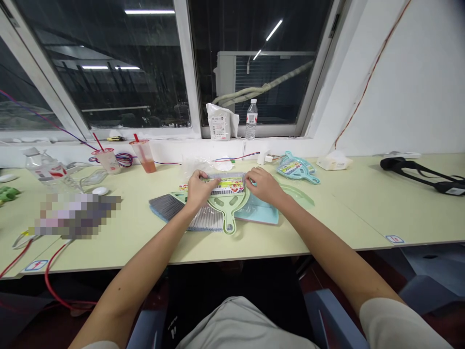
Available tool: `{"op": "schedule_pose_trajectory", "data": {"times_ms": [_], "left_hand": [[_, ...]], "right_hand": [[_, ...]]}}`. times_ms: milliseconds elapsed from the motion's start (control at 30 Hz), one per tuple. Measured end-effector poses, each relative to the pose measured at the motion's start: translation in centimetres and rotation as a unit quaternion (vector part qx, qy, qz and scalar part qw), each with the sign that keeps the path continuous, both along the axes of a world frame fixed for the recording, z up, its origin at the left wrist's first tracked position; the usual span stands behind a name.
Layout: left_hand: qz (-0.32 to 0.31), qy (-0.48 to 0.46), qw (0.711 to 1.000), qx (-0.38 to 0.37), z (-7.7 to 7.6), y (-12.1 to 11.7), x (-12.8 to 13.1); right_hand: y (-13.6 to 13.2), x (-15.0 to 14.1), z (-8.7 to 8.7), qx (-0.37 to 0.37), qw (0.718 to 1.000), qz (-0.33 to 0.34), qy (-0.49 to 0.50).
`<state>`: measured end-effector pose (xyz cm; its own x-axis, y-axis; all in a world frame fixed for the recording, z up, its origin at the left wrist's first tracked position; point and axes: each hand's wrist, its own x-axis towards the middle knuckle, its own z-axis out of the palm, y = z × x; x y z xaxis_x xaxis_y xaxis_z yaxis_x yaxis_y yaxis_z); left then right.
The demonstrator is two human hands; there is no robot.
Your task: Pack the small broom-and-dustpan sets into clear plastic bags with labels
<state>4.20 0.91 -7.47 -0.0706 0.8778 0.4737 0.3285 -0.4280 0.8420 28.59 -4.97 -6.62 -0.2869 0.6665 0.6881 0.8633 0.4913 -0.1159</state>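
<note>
dustpan [229,206], green and bagged, sits over the brush [167,206] and blue pan [265,214] crowding the bench [327,223], its wrapper [232,175] pinched by left hand [199,192] and right hand [265,184], with the blue set [298,168] behind, cups [147,157] farther left.

The green dustpan [229,208] looks like smooth, lightly shiny plastic, under clear, crinkled, glossy film. The blue dustpan [268,213] appears smooth plastic too. The broom bristles [209,219] look fibrous and matt. The bottle [251,121] is clear, shiny plastic; the surface [327,228] looks smooth, with a soft sheen.
</note>
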Motion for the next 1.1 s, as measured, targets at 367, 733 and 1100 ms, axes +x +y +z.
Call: {"op": "schedule_pose_trajectory", "data": {"times_ms": [367, 733, 1100], "left_hand": [[-0.098, -0.138, 0.985, -0.030, 0.1, 0.5, 0.0], [-0.235, -0.291, 0.914, -0.155, 1.2, -0.3, -0.1], [-0.230, -0.272, 0.930, -0.090, 0.6, 0.0, 0.3]], "right_hand": [[0.8, 0.2, -0.5, -0.084, 0.963, 0.017, 0.256], [-1.6, 0.5, 1.0, -0.077, 0.956, -0.159, 0.235], [-4.5, -2.9, -0.1, -0.178, 0.971, -0.098, 0.122]]}}
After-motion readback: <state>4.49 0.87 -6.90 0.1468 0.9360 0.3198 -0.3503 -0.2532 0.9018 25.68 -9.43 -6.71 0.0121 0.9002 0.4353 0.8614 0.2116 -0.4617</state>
